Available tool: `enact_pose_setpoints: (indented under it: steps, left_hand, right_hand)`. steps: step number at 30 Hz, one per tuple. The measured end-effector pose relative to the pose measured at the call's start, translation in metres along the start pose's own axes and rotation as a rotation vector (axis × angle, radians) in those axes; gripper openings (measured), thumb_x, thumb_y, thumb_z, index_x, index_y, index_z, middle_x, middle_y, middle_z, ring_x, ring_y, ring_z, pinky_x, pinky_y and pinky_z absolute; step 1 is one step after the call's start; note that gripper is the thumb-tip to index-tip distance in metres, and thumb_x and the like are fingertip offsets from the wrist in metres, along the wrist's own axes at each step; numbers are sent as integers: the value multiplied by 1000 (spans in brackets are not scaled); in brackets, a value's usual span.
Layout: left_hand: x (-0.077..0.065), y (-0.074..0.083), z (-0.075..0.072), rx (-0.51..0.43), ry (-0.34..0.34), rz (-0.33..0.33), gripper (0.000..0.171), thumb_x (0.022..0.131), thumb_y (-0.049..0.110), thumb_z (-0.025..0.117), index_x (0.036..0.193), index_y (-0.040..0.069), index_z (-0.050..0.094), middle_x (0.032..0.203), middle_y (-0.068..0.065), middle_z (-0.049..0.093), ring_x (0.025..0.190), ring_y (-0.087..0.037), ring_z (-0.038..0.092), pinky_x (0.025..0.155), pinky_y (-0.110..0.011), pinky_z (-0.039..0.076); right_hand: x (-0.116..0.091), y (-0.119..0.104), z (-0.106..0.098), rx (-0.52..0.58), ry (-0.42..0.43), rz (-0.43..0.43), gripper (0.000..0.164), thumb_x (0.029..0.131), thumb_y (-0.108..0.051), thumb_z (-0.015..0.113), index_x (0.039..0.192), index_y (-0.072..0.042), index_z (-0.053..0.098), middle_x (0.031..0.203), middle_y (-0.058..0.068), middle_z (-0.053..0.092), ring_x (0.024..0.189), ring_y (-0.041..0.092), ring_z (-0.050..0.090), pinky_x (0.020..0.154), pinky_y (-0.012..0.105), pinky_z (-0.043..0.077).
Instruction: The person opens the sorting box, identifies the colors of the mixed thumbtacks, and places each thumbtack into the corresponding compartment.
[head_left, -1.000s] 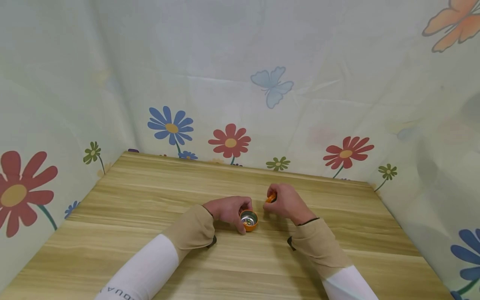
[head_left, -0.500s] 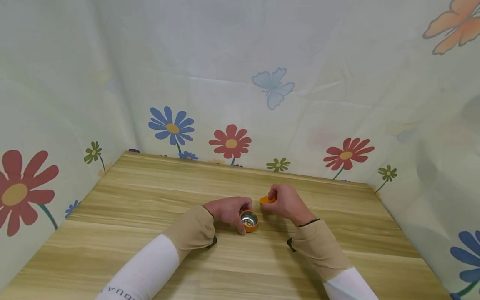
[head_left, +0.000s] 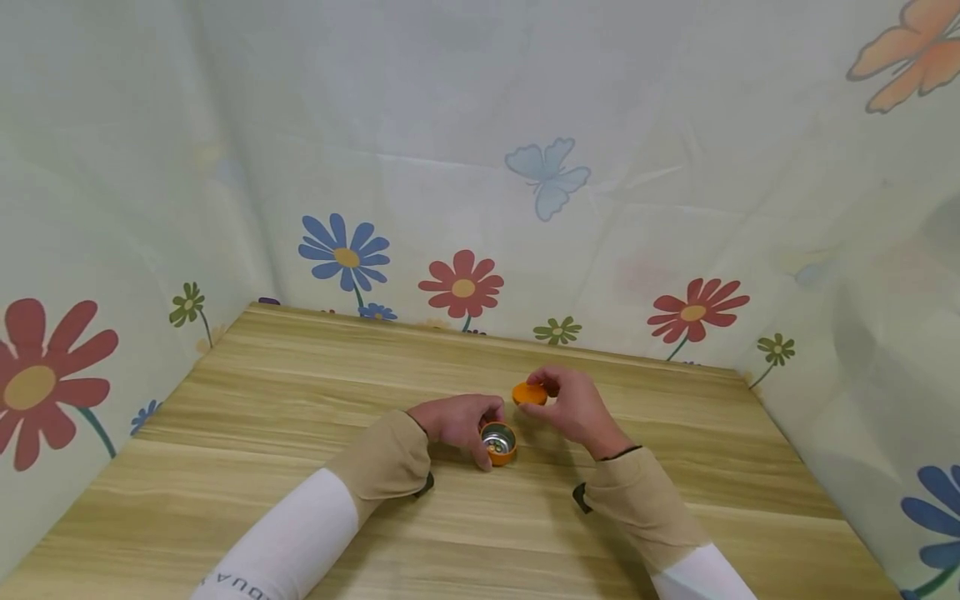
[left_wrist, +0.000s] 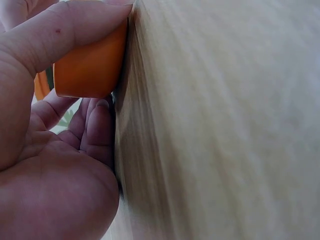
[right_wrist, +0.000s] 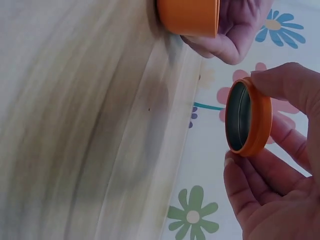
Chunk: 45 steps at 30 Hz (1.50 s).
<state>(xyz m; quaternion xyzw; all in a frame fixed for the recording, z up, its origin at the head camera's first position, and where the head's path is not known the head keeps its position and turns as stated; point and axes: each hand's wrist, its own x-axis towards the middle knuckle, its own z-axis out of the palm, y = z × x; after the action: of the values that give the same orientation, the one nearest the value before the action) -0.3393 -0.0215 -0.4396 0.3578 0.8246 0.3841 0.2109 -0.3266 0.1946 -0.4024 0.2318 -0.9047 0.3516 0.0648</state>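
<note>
A small round orange tin (head_left: 502, 457) with a silvery inside stands uncovered on the wooden table. Small light pieces show at its bottom in the head view, too small to name. My left hand (head_left: 459, 423) grips the tin, thumb on the near side and fingers round the far side. In the left wrist view, the tin's orange wall (left_wrist: 92, 67) sits against the tabletop under my thumb. My right hand (head_left: 573, 403) pinches the orange lid (head_left: 530, 393) by its edge, raised above the table just beyond the tin. The lid's hollow grey underside (right_wrist: 239, 117) shows in the right wrist view.
The wood-grain table (head_left: 300, 375) reaches back to a pale cloth backdrop (head_left: 420, 183) printed with flowers and butterflies. Similar cloth hangs along the left and right sides. Dark straps (head_left: 426, 485) show at the cuffs of both sleeves.
The lid in my right hand has turned from nearly edge-on to flat, orange top up, and shifted slightly left toward the tin. My left hand and the tin have stayed in place.
</note>
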Motion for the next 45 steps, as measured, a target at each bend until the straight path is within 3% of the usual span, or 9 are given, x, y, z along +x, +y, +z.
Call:
enact_pose_setpoints:
  steps: [11, 22, 34, 45]
  left_hand:
    - [3, -4, 2, 8, 1, -17, 52, 61, 8, 88, 98, 13, 52, 90, 5, 60, 81, -11, 56, 73, -23, 47]
    - [6, -7, 0, 19, -8, 2, 66, 60, 11, 89, 115, 16, 52, 99, 10, 57, 88, -7, 54, 83, -22, 42]
    - [3, -5, -1, 65, 8, 11, 64, 58, 16, 91, 109, 19, 53, 99, 11, 57, 86, -7, 54, 80, -22, 43]
    - [4, -6, -1, 56, -3, 64, 59, 59, 15, 90, 106, 18, 54, 98, 10, 57, 84, -8, 54, 77, -22, 45]
  right_hand:
    - [-9, -11, 4, 55, 0, -28, 30, 73, -10, 81, 98, -7, 66, 93, 0, 63, 82, 15, 58, 78, 38, 50]
    - [-21, -24, 11, 95, -60, -129, 38, 71, -5, 82, 104, -5, 64, 101, 2, 61, 88, 17, 59, 77, 34, 51]
    - [-25, -27, 19, -37, -105, -227, 41, 69, -12, 84, 105, -9, 66, 99, -2, 62, 89, 14, 57, 79, 36, 49]
    - [-25, -34, 21, -108, -190, -249, 39, 68, -19, 86, 100, -11, 67, 97, -4, 62, 87, 12, 56, 79, 34, 49]
